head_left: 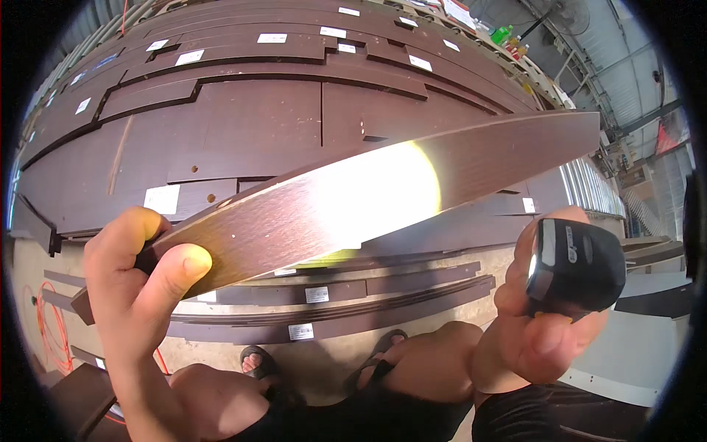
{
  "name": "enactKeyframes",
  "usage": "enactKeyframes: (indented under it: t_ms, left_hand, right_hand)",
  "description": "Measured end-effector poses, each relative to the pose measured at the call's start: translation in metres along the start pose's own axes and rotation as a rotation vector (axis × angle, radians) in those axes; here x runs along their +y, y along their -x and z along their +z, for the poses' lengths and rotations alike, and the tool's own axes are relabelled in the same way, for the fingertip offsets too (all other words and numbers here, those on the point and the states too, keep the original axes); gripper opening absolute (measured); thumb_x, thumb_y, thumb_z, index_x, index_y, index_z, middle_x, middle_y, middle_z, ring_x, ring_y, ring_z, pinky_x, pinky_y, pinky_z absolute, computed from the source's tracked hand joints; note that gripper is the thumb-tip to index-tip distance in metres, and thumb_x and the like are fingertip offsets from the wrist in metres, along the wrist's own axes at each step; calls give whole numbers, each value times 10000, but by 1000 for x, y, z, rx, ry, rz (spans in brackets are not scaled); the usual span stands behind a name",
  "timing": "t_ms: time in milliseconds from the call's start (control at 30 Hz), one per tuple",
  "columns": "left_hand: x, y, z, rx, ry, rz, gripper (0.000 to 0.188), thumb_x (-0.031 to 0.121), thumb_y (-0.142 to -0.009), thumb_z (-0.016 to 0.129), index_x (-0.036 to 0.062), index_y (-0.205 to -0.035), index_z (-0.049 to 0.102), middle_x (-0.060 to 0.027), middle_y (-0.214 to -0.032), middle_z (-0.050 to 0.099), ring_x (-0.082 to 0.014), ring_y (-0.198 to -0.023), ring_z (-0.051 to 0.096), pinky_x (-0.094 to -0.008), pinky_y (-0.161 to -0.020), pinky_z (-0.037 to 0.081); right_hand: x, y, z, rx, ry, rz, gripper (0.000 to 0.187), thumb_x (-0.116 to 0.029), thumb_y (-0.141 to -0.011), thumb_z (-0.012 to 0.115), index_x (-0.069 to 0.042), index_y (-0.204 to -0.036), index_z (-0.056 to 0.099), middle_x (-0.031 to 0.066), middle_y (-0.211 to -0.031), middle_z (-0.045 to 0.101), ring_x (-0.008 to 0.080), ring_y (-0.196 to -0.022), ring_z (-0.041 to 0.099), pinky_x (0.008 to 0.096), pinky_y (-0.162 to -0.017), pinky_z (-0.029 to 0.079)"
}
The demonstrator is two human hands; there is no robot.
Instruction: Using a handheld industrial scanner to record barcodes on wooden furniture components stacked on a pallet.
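Left hand [143,283]: fingers wrapped over the near end of a long dark-brown laminated strip [383,199], thumb pressed against its face. The strip is lifted off the stacks and runs up and to the right across the view, its face tilted toward the camera, probably so the surface can be read.

Right hand [541,335]: closed around a small black handheld scanner [578,265], its front turned toward the strip. A bright patch of light sits on the strip's middle, in line with the device; the pointing seems deliberate.

Behind the strip: stacked dark-brown panels [258,125], many carrying white labels [162,199], laid flat in overlapping layers. Below it, more narrow strips [339,309] lie in a pile on the floor, also labelled. The person squats, sandalled feet [258,361] on the concrete; an orange cable [48,331] loops at left.
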State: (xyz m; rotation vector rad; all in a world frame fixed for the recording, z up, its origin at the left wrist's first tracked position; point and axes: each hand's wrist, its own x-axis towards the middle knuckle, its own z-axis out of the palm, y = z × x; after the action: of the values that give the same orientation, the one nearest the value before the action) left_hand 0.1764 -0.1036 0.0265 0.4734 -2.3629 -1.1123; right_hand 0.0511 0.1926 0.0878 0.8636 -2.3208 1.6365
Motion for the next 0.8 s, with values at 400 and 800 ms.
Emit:
enactKeyframes:
  t_ms: [400,800]
  left_hand:
    - [4,-4,8,-33,-34,-28,460,365,-759,795,-23,-751,550,-30,-601,432,-130,-582,396,-294,-537,324]
    - [0,-6,11,-45,-85,11,493,409,-773,809,-27,-769,579,-52,-606,459,-137,-575,431,-295,-535,353]
  right_hand:
    - [-2,-5,2,-84,-36,30,713,-616,-808,692,69,-992,617,86,-754,566,99,-611,509,219,-529,362]
    - [2,-7,7,-114,-25,62,708,-606,-802,714,72,-988,624,61,-688,552,67,-544,489,192,-477,326]
